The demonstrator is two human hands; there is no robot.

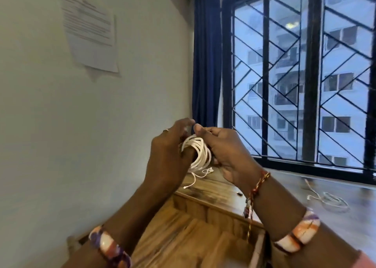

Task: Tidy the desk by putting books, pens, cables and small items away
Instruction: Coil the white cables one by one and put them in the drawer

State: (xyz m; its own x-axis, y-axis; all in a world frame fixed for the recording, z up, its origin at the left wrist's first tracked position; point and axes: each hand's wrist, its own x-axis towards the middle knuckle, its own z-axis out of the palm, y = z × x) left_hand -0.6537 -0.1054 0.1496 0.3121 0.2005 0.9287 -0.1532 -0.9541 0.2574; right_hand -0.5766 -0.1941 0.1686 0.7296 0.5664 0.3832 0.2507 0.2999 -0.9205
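A white cable (200, 154) is wound into a coil and held up above the wooden desk (219, 188). My left hand (168, 156) grips the coil from the left, fingers through its loops. My right hand (225, 152) holds the coil from the right, its thumb pinching the cable near the top. Loose cable ends with small plugs hang below the coil over the desk. A second white cable (329, 200) lies loose on the desk to the right.
An open wooden drawer (193, 233) sits below my forearms. A small dark item (240, 194) lies on the desk. A window with black grille (295, 80) and blue curtain (205, 54) stands behind; a paper (89, 32) hangs on the left wall.
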